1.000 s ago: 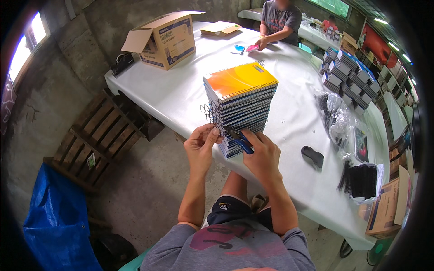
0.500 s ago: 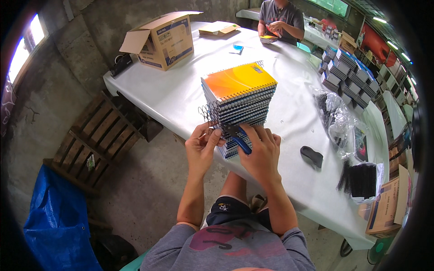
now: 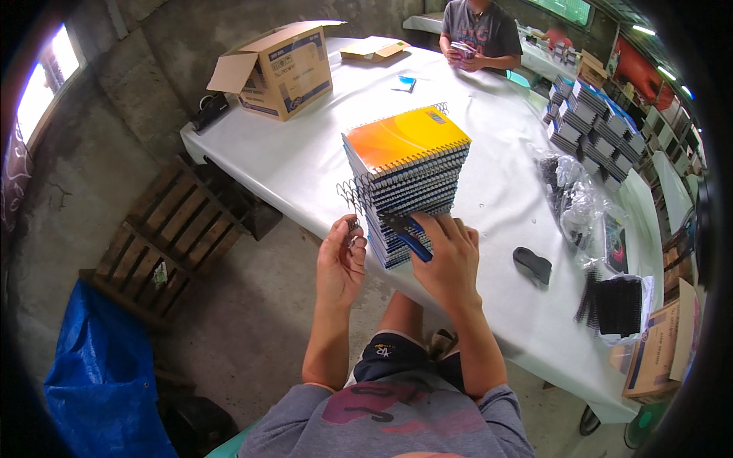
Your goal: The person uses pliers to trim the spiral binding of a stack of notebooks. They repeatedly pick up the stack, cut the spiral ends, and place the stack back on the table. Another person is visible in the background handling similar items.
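A tall stack of spiral-bound notebooks (image 3: 412,183) stands at the table edge before me, the top one with an orange-yellow cover. Loose black coil ends (image 3: 350,192) jut from its left side. My right hand (image 3: 449,263) is closed around blue-handled cutting pliers (image 3: 413,238), their dark jaws against the stack's front left corner. Just left of that corner, my left hand (image 3: 341,263) has its thumb and fingers curled together on a dark bit of spiral binding coil; the fingers partly hide it.
On the table (image 3: 298,164) are an open cardboard box (image 3: 294,76), a dark stapler-like object (image 3: 532,266), plastic-wrapped coils (image 3: 569,195), a bundle of black coils (image 3: 617,305) and stacked notebooks (image 3: 592,122). Another person (image 3: 481,38) sits across. A wooden pallet (image 3: 172,237) lies left.
My left hand has drawn slightly down and away from the stack, its palm turned more upward. My right hand and the pliers stay near the same corner. The other person's hands have shifted.
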A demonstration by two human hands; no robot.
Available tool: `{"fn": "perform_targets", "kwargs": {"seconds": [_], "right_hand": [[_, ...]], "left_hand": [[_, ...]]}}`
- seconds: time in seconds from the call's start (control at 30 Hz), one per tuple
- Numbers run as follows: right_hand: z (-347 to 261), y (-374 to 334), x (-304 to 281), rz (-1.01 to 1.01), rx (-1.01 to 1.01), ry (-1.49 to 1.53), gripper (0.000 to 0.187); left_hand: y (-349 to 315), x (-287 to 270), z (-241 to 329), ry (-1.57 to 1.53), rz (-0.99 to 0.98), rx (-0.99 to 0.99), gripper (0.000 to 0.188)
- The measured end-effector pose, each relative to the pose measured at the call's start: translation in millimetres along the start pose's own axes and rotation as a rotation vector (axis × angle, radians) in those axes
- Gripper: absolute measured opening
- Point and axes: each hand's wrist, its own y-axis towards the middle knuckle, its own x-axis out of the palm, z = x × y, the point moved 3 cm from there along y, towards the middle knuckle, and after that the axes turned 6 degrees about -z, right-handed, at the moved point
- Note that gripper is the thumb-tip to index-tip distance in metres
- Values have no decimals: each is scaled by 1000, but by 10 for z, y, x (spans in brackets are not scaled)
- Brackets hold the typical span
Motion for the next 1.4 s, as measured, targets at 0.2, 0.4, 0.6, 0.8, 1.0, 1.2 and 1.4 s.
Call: {"fn": "perform_targets", "kwargs": {"seconds": [0.2, 0.4, 0.6, 0.8, 1.0, 1.2, 1.4], "right_hand": [[-83, -3, -94, 84, -27, -42, 55], [-91, 22, -55, 61, -22, -66, 55], [-114, 43, -63, 39, -19, -54, 52], [-120, 65, -62, 31, -11, -3, 49], [-40, 45, 7, 30, -36, 23, 50], [-66, 68, -50, 13, -34, 34, 49], [-73, 73, -93, -24, -26, 8, 49]], "left_hand": [[55, 92, -41, -29, 285, 117, 25], [141, 293, -41, 573, 76, 298, 21], [232, 278, -72, 1154, -1, 508, 17], [224, 367, -115, 1255, -51, 655, 24], [208, 402, -104, 1286, -18, 617, 25], [218, 418, -108, 1284, -9, 670, 24], [172, 412, -58, 1196, -34, 566, 22]]}}
